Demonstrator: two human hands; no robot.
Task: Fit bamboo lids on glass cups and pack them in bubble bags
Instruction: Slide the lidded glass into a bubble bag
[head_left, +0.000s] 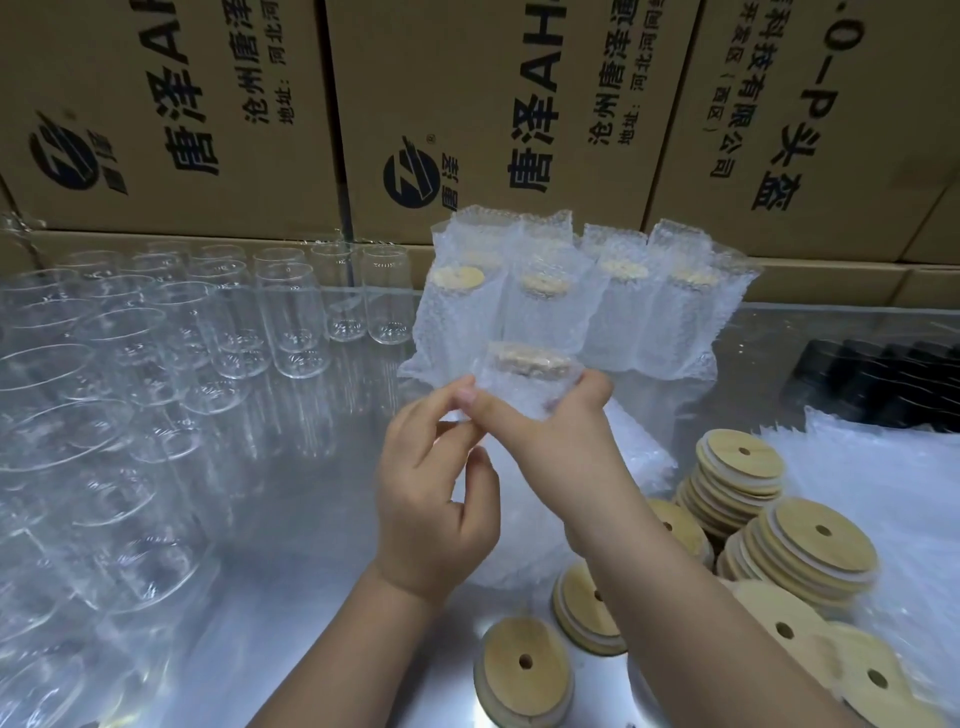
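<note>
Rows of clear, empty glass cups (218, 332) stand unlidded on the left of a grey metal worktable (311, 545), below a wall of printed brown cardboard cartons (467, 104). At centre, a person's left hand (434, 499) pinches the near edge of a translucent bubble bag (519, 395) between thumb and forefinger. The right hand (556, 441) curls round the bag's body, thumb in front and fingers behind.

Inside the bag, a glass cup topped with a round bamboo lid (527, 358) sits just above and between the two hands, lid uppermost in view. Its lower part is blurred behind film and fingers, and which end of the bag is open cannot be told.

The step in hand appears to be seating the cup in its bag. Done well, that likely means the right hand holding the glass firmly through the film while the left draws the loose edge straight, so the lid is not dislodged.

Just behind, a row of four bagged, lidded cups (597, 301) stands upright. To the right lie loose stacks of round bamboo lids with straw holes (810, 540), a pile of flat bubble bags (893, 483) and dark ribbed objects (883, 379) too indistinct to name.
</note>
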